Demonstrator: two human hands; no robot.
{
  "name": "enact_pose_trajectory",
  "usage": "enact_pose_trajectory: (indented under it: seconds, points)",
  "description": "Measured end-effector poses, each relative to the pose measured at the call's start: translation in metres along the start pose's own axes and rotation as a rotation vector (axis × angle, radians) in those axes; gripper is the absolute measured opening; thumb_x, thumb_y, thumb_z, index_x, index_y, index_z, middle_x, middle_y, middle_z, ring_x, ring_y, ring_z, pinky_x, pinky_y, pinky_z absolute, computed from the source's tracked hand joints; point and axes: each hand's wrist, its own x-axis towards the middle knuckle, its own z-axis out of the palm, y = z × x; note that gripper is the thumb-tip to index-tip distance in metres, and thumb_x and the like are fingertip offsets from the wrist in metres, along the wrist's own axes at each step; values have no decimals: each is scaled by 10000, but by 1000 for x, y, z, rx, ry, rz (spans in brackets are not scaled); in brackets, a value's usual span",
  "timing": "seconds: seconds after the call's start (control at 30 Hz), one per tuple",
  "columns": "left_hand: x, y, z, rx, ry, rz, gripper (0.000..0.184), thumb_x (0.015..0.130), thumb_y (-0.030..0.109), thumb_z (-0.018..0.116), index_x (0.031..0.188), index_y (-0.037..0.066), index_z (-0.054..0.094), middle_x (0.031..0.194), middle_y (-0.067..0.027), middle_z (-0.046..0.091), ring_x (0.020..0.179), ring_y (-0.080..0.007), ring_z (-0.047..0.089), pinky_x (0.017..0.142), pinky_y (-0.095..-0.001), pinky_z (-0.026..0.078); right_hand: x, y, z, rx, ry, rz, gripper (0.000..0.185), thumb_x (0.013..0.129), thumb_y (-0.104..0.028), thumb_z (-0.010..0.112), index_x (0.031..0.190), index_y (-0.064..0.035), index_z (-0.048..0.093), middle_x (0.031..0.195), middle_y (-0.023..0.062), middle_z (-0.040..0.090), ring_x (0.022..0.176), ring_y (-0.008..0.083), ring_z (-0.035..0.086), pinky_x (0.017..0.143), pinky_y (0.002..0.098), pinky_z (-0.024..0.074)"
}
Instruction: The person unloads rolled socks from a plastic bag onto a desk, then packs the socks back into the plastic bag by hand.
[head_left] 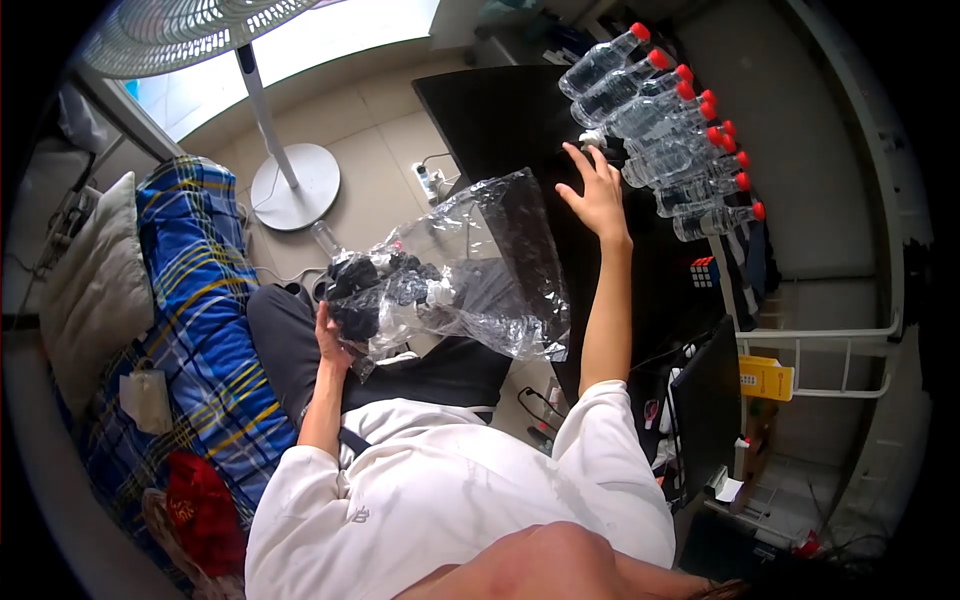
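Observation:
On my lap lies a large clear plastic bag (505, 260) with black and white items (375, 285) bunched inside, too crumpled to name. My left hand (332, 338) grips the bag at its left end, with part of the fingers hidden behind it. Over the black table (480, 105), my right hand (600, 198) is stretched out, fingers apart and holding nothing. Just beyond its fingertips is a small white and black object (592, 138), whose kind I cannot make out. Several clear bottles with red caps (650, 130) stand close to that hand's right.
A puzzle cube (704, 271) and a monitor (708, 410) are on the table's right side. The fan (293, 185) stands on the tiled floor near a power strip (428, 183). To my left is a bed with a blue plaid cover (195, 270).

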Motion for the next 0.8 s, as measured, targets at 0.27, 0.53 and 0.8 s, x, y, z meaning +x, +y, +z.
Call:
enact_pose_trajectory:
  seconds: [0.27,0.53,0.8]
  points:
    - [1,0,-5,-36,26,-21,607,987,582,561,1354,105,640,1270,-90,712,1150,-299,687,1017,-468,542,-5,-50,-47,629,-529,65,717,863,-157,824,1495,-143,485,948,88,737,772,131,705,715,269,556]
    - [-5,-1,5,32,85,16,592,996,557,562,1381,110,617,1284,-81,706,1172,-289,676,1036,-458,525,-3,-67,-71,771,-241,3,586,879,12,737,1423,-85,543,824,-2,710,726,24,612,681,184,469]
    - [-1,1,-5,8,51,59,576,1015,522,548,1416,110,582,1328,-95,682,1197,-289,665,1061,-453,513,-2,-70,-49,265,43,-122,379,843,-121,833,1160,-51,638,737,-2,658,600,53,505,594,232,431]
